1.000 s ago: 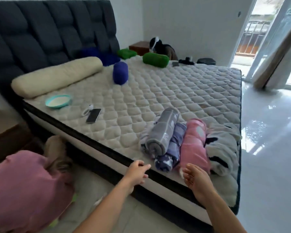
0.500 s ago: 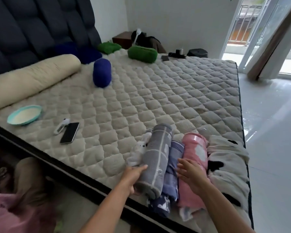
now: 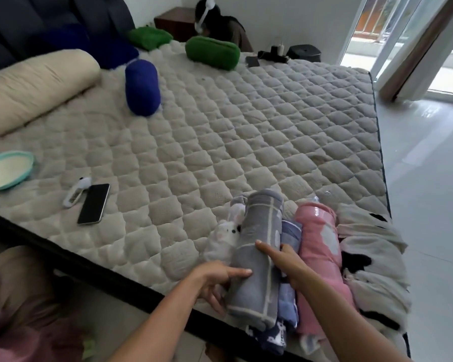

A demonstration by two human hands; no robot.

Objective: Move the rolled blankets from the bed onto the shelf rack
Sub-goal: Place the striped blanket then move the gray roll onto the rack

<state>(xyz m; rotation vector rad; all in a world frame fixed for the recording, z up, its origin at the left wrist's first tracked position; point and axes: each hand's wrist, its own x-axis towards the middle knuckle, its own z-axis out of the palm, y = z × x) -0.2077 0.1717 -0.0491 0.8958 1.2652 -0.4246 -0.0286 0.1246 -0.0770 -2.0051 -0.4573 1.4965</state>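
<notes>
Several rolled blankets lie at the near right corner of the bed [image 3: 220,142]. A grey checked roll [image 3: 259,246] rests on top of a blue patterned roll [image 3: 288,307]. Beside them are a pink roll [image 3: 319,246] and a white roll with black patches [image 3: 372,262]. A small pale roll [image 3: 220,239] lies at the left of the pile. My left hand [image 3: 215,280] grips the grey roll from its left side, and my right hand [image 3: 280,259] grips it from the right. No shelf rack is in view.
A black phone [image 3: 94,203], a white gadget [image 3: 75,192] and a teal bowl [image 3: 7,169] lie on the left of the bed. A cream bolster [image 3: 34,87], a blue roll [image 3: 141,86] and green cushions [image 3: 212,52] sit farther back. A person in pink [image 3: 19,322] crouches at the lower left.
My view has moved closer to the pile. Both hands went from the mattress edge onto the grey roll and now hold it from both sides.
</notes>
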